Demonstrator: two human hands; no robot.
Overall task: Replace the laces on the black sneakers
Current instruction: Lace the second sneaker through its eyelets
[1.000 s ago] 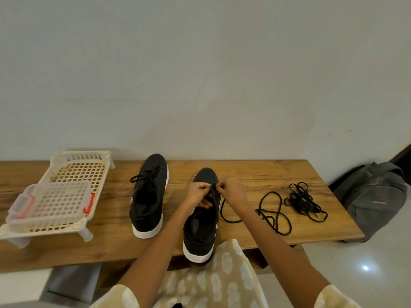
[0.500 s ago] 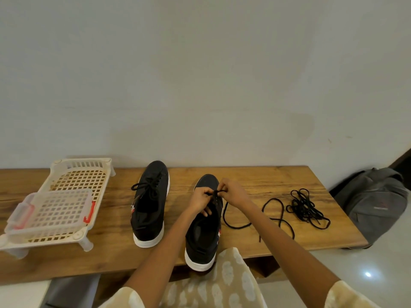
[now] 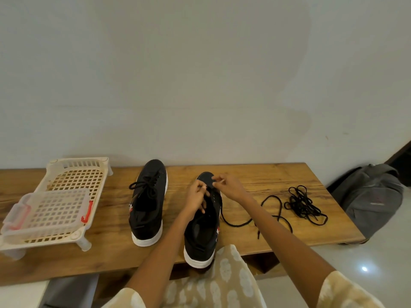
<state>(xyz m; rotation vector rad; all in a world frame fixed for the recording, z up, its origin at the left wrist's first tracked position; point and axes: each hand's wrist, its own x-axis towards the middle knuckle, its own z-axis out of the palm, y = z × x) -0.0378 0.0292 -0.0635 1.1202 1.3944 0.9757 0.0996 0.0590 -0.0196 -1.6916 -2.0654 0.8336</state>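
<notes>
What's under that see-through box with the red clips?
The clear box sits on a cream plastic rack with a grid of square holes, standing on the wooden bench. The box blurs the grid beneath it.

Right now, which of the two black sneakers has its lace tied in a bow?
The left sneaker, standing beside the basket, untouched, with a bow over its tongue. The right sneaker has open eyelets; both hands work at its toe end.

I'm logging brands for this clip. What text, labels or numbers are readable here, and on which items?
No text is readable.
Backpack: faint mark on its front, too blurred to read.
Left sneaker and right sneaker: red-and-white side marks, too small to read.
</notes>
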